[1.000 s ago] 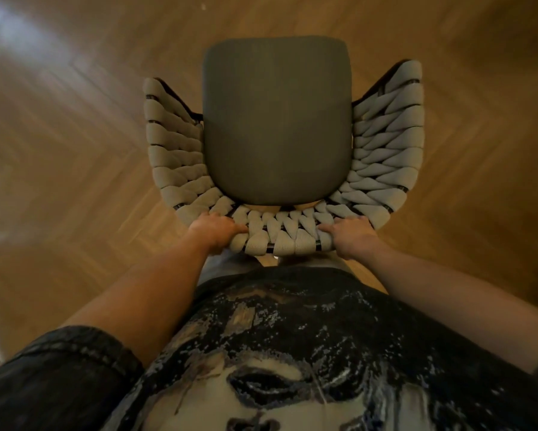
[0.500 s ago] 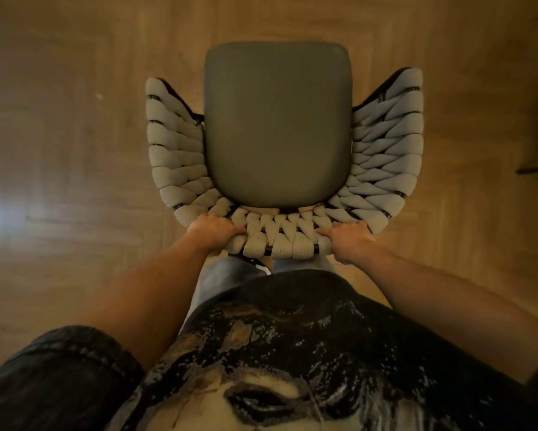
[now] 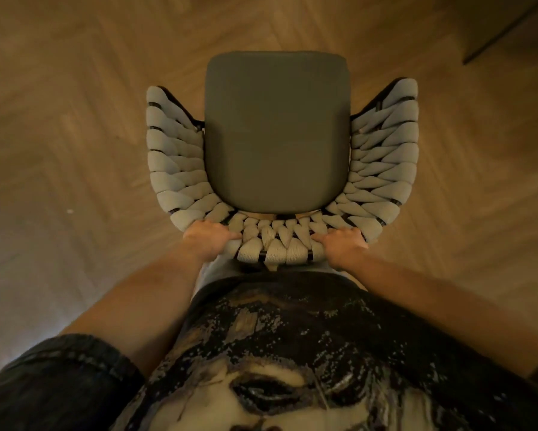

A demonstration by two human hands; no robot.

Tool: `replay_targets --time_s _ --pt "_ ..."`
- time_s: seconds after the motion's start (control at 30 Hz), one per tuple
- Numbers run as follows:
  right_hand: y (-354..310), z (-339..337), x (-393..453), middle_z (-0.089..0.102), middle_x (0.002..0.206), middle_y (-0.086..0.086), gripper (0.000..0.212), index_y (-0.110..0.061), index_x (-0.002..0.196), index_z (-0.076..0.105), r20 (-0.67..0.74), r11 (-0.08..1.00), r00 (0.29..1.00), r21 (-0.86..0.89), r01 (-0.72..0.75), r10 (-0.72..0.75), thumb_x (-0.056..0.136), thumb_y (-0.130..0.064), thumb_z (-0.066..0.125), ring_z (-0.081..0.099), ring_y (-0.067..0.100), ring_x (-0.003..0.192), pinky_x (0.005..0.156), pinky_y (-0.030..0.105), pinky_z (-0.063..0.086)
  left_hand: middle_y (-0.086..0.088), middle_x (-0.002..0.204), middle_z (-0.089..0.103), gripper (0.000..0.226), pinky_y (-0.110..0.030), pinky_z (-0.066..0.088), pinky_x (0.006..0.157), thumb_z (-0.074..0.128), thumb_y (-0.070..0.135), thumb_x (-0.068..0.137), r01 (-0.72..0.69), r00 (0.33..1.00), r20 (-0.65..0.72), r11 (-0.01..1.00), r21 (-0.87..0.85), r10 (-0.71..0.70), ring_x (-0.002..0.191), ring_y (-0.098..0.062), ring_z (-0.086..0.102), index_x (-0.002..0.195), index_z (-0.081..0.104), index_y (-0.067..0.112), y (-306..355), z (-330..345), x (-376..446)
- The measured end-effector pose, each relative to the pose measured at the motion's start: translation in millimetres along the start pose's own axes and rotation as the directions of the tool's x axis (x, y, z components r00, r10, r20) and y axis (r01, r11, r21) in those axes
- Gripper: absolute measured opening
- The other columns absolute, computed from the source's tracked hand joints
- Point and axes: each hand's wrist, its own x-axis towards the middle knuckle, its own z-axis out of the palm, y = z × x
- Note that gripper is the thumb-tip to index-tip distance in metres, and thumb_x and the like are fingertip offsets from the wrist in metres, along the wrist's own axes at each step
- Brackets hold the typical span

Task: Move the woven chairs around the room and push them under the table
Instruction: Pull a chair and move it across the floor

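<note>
Two bare hands carry the work here: the left hand (image 3: 210,239) and the right hand (image 3: 342,244) are each curled tight over the top rail of the pale-grey rope-woven armchair with a dark grey seat cushion (image 3: 277,132). Each grip is pressed closed around the woven backrest, one at either end of its curved rear edge, with the person's body close behind.

Compared with a second ago, the herringbone wooden floor (image 3: 74,135) beneath the chair has shifted, while the hands sit at the same spots on the rail. A dark straight-edged shape (image 3: 510,23) has come into the upper right corner; half a second ago only a small dark patch showed at the right edge. It may be a piece of furniture, perhaps the bench, but too little shows to say. I judge that the chair is being walked across the room and is nearing something, so this is the moving stage, not yet the push under.

The chair lies directly ahead of both grips, seat pointing away from the person, its woven arms flaring out to left and right. Whether its legs are lifted off the floor cannot be told from above.
</note>
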Motion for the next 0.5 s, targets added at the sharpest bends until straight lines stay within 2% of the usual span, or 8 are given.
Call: replay_targets --time_s 0.1,0.23,0.33,0.4,0.5 --pt "-5.5 10.2 -3.6 0.050 0.146 0.007 0.076 -0.039 0.159 0.022 -0.008 0.997 0.999 0.076 -0.032 0.033 0.097 -0.013 0.059 0.047 0.033 0.134 0.107 0.049 0.038 0.002 0.147 0.050 0.071 -0.043 0.038 0.110 0.057 0.012 0.096 -0.025 1.000 0.019 0.998 0.059 0.024 0.134 -0.027 0.044 0.152 0.030 0.047 -5.9 -10.8 5.5" --pt "-19.1 17.6 -6.7 0.052 0.145 0.006 0.074 -0.039 0.157 0.027 -0.015 0.978 0.998 0.199 -0.064 0.068 0.096 -0.013 0.059 0.049 0.032 0.133 0.107 0.049 0.039 0.006 0.146 0.051 0.080 -0.046 0.035 0.113 0.065 0.011 0.090 -0.076 0.997 0.030 0.984 0.159 0.072 0.134 -0.026 0.046 0.150 0.030 0.050 -20.6 -23.3 12.8" --pt "-31.5 21.8 -7.8 0.051 0.147 0.006 0.075 -0.039 0.157 0.028 0.003 0.959 0.995 0.266 -0.098 0.101 0.095 -0.014 0.061 0.048 0.032 0.134 0.108 0.049 0.037 0.008 0.146 0.051 0.080 -0.048 0.032 0.114 0.065 0.010 0.090 -0.114 0.993 0.024 0.966 0.230 0.111 0.134 -0.026 0.046 0.150 0.030 0.050 -30.6 -31.2 17.2" --pt "-39.3 22.1 -7.3 0.049 0.149 0.005 0.077 -0.039 0.158 0.027 0.014 0.947 0.993 0.299 -0.118 0.119 0.094 -0.014 0.062 0.046 0.032 0.136 0.110 0.049 0.036 0.008 0.146 0.051 0.079 -0.051 0.026 0.117 0.063 0.010 0.090 -0.132 0.991 0.003 0.951 0.278 0.137 0.134 -0.027 0.046 0.150 0.030 0.049 -36.1 -33.7 18.8" --pt "-46.3 23.9 -7.5 0.050 0.149 0.004 0.076 -0.039 0.157 0.028 -0.002 0.931 0.990 0.340 -0.135 0.144 0.094 -0.015 0.063 0.046 0.032 0.136 0.111 0.049 0.035 0.009 0.141 0.055 0.075 -0.059 0.003 0.122 0.061 0.006 0.089 -0.113 0.986 -0.081 0.945 0.307 0.144 0.135 -0.029 0.045 0.149 0.037 0.045 -38.7 -33.2 18.5"
